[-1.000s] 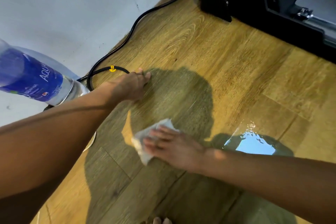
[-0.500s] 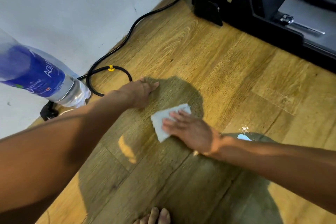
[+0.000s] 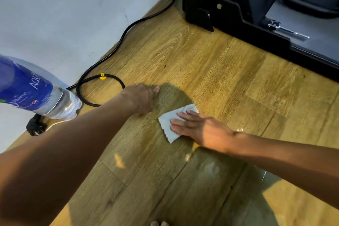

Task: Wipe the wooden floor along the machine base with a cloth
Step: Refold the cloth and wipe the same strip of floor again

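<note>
Presses small pale-grey cloth (image 3: 167, 126) flat on yellow-brown wooden floor (image 3: 211, 71) with right grip (image 3: 198, 129), straight-fingered; braces left grip (image 3: 141, 99), likewise flat, just left, arm outstretched.

There are one left hand (image 3: 142, 98), one right hand (image 3: 200, 128), one cloth (image 3: 169, 124), one water bottle (image 3: 33, 91), one black cable (image 3: 128, 27), one yellow tie (image 3: 102, 76) and one machine (image 3: 229, 5).

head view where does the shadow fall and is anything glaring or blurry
Head view: a broad shadow darkens the wooden floor under both arms, reaching the cloth. Head view: a small wet glint shines beside the right hand. Head view: the near left forearm and the lower floor look softly smeared, while the machine base is sharp.
</note>
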Demonstrator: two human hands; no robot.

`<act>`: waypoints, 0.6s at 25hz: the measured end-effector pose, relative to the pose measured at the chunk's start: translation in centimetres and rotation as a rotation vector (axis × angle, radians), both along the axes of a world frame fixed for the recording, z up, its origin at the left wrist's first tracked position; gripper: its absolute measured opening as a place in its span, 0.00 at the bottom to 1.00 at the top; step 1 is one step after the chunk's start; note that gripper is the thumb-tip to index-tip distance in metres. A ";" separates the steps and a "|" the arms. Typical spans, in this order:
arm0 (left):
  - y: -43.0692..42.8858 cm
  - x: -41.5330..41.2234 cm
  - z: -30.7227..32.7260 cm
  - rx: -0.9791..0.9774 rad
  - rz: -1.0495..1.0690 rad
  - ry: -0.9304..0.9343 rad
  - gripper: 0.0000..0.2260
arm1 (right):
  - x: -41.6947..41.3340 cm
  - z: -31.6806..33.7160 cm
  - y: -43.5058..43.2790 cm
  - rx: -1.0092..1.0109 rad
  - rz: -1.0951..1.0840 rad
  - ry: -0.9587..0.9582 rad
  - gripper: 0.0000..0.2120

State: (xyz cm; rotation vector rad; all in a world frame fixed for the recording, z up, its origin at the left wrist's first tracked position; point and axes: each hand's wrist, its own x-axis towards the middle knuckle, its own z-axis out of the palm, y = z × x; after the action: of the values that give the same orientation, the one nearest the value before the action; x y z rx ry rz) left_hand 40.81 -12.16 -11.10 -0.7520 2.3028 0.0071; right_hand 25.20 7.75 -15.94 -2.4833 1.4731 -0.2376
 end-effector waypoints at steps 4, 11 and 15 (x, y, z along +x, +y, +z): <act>-0.2 -1.1 0.1 0.069 0.051 0.063 0.44 | -6.9 0.2 -4.2 0.017 -0.371 0.041 0.36; 0.4 -4.5 0.1 0.167 0.258 0.020 0.57 | -4.7 -2.8 -1.7 -0.106 -0.236 0.117 0.37; 0.3 -5.6 0.2 0.179 0.252 -0.025 0.60 | -11.3 -1.0 -5.9 -0.017 -0.586 0.072 0.29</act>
State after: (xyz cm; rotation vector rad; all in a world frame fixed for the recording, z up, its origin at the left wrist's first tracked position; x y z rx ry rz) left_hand 35.18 -11.83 -10.91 -0.9363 2.1357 0.3128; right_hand 13.90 1.86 -16.95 -2.0248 2.2050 -0.2625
